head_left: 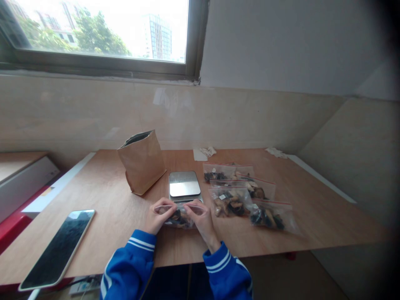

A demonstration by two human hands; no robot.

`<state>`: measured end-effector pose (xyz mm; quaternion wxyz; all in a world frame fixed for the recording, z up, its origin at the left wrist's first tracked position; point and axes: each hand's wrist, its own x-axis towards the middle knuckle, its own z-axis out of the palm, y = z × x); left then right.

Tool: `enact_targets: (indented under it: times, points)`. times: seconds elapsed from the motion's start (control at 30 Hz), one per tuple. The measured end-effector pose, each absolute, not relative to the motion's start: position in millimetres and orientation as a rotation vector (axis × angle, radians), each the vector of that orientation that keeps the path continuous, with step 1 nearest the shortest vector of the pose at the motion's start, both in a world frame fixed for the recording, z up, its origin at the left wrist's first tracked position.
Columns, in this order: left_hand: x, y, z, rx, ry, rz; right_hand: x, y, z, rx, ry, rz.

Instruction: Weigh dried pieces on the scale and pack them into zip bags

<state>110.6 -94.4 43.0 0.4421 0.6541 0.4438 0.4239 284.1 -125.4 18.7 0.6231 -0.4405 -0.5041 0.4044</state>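
A clear zip bag (pixel 180 221) with dark and tan dried pieces inside, which look like mushrooms, stands at the table's front edge. My left hand (pixel 159 216) pinches the left part of its top edge. On the right part, my right hand (pixel 200 217) pinches the same rim between thumb and fingers. Just behind the bag is a small kitchen scale (pixel 184 184) with a bare steel plate; the bag and hands cover its front. Several filled zip bags (pixel 230 203) with red seal lines lie to the right.
An open brown paper bag (pixel 142 164) stands upright left of the scale. A phone (pixel 59 248) with a cable lies at the front left. White paper scraps (pixel 200 154) lie at the back of the wooden table (pixel 318 221). The wall and window are behind.
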Motion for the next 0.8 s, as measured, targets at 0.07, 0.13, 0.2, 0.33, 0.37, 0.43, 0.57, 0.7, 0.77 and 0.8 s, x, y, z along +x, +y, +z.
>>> enact_targets:
  times: [0.07,0.13,0.2,0.33,0.37,0.43,0.57,0.7,0.77,0.8]
  points:
    - [110.6,-94.6,41.8,1.588,1.06,1.05,285.0,-126.0,20.2,-0.977,-1.16,1.005]
    - [111.1,-94.9,40.7,1.562,1.01,1.053,285.4,-127.2,22.2,-0.95,-1.147,1.116]
    - [111.9,-95.4,40.4,1.561,0.975,1.064,285.0,-128.3,23.7,-0.93,-1.133,1.207]
    - [113.4,-96.1,41.0,1.637,0.941,1.092,283.4,-128.3,22.8,-0.917,-1.144,1.229]
    - [113.4,-96.0,41.0,1.661,0.933,1.099,283.1,-127.9,22.0,-0.92,-1.142,1.218]
    - [113.0,-95.8,40.4,1.7,0.914,1.11,282.9,-127.1,20.1,-0.929,-1.135,1.191]
    - [112.4,-95.6,39.5,1.758,0.912,1.119,282.9,-125.9,16.4,-0.951,-1.15,1.095]
    - [114.7,-97.1,41.4,1.793,0.943,1.115,281.5,-124.6,14.6,-0.988,-1.191,0.98]
    - [116.4,-97.8,42.3,1.809,0.946,1.119,279.7,-124.0,15.1,-1.006,-1.199,0.907]
    - [117.1,-98.1,42.5,1.815,0.941,1.124,278.7,-123.9,15.8,-1.01,-1.194,0.878]
